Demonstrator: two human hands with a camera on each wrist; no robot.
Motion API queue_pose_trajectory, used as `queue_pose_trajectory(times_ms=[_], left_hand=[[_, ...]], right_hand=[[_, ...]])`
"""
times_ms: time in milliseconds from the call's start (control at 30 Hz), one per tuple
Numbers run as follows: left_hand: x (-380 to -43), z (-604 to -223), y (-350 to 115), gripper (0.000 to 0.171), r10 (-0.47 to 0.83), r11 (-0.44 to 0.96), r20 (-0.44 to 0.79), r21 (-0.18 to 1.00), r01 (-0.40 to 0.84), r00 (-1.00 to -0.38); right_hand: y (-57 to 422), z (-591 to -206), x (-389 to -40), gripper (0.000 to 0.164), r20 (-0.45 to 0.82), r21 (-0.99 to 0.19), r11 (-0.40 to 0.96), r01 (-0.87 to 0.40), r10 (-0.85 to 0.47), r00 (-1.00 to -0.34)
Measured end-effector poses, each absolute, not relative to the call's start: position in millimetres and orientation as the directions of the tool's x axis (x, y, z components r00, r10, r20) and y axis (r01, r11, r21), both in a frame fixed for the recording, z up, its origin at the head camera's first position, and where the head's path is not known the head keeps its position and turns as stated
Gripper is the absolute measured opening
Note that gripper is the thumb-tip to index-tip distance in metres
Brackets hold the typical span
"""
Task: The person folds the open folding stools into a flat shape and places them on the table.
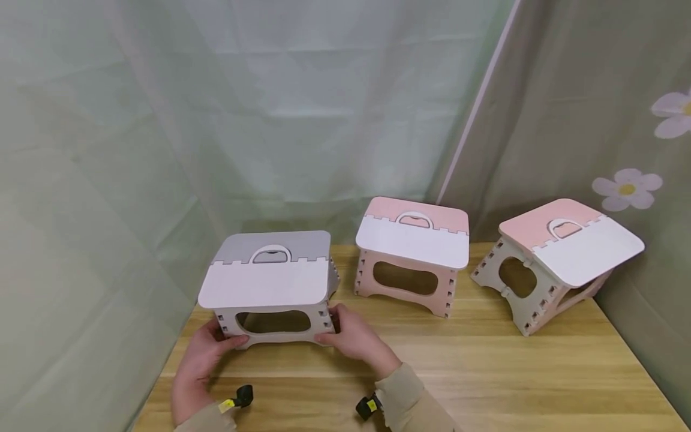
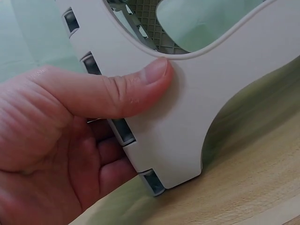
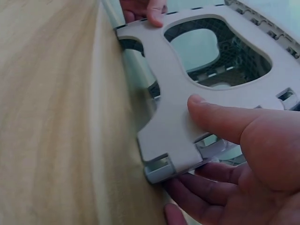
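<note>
A folding step stool (image 1: 264,288) with a grey and white top and a white carry handle stands unfolded at the left of the table. My left hand (image 1: 207,354) grips its near left leg, the thumb (image 2: 140,89) laid across the front panel and the fingers curled behind the edge. At the near right leg my right hand (image 1: 358,339) holds on the same way, its thumb (image 3: 220,115) pressed on the front panel and its fingers under the side edge. Both thumbs sit below the oval opening in the panel.
Two pink and white folding stools stand unfolded on the wooden table (image 1: 486,372): one at the back middle (image 1: 412,240), one turned at an angle at the right (image 1: 572,246). A pale curtain (image 1: 324,120) hangs behind the table and along its sides.
</note>
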State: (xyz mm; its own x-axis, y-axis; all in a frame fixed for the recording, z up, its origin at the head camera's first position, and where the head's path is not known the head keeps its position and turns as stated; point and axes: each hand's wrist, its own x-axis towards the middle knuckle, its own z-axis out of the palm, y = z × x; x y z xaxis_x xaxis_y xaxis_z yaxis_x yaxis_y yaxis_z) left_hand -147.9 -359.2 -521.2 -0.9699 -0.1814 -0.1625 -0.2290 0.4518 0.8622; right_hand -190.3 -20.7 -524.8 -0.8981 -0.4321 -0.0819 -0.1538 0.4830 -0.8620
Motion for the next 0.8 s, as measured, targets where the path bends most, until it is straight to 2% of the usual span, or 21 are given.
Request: queue_pose_trajectory(times_ms=[533, 800], left_hand=[[-151, -524, -360, 0.082, -0.139, 0.53, -0.125, 0.828, -0.181, -0.982], [-151, -526, -360, 0.083, -0.14, 0.531, -0.14, 0.825, -0.194, -0.98]], right_hand=[[-18, -535, -195, 0.06, -0.07, -0.876, 0.456, -0.158, -0.443, -0.894], [-26, -532, -184, 0.06, -0.039, -0.828, 0.535, -0.169, -0.356, -0.934]])
